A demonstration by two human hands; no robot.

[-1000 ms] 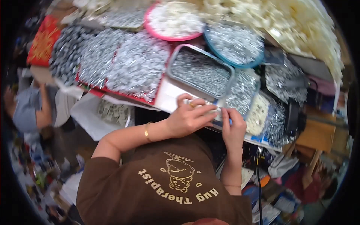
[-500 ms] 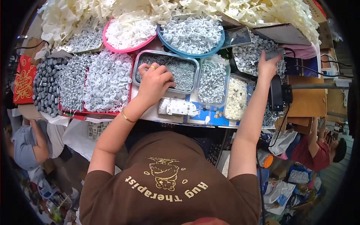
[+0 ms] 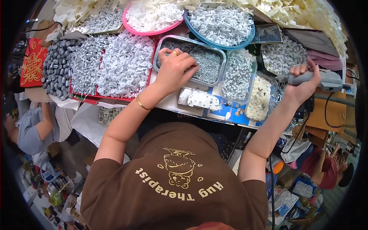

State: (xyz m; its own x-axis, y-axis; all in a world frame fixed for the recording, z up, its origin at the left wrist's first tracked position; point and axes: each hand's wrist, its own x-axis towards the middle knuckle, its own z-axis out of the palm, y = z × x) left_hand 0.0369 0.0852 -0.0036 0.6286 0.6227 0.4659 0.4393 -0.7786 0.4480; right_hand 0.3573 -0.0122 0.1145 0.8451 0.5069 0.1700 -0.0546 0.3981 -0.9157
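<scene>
- While gripping the grey power tool (image 3: 331,81) in the right hand (image 3: 305,81), with fingers wrapped about its body, holding it level at the right edge of the table; aiming its nose leftward, near the black tray (image 3: 263,63) of grey-white pieces
- Reaching over the metal tray (image 3: 208,82) with the left hand (image 3: 174,71), fingers bent down toward the small silver screws (image 3: 207,63); cannot tell whether pinching any or none, with fingertips hidden
- Wearing a gold ring (image 3: 174,53) and a gold bracelet (image 3: 142,103) on that left side
- See just in front of the metal tray, toward the body, a white plate (image 3: 205,101) with holes, lying flat at the table's near edge, clear of both hands
- See right of the metal tray a clear tub (image 3: 252,82) of longer screws; next to it, a shallow tub of cream bits (image 3: 258,101)
- Find behind, a pink basin (image 3: 147,33) and a blue basin (image 3: 218,45), both heaped with pale pieces
- Find further left, white pinned pieces (image 3: 124,67), then dark grey caps (image 3: 59,69)
</scene>
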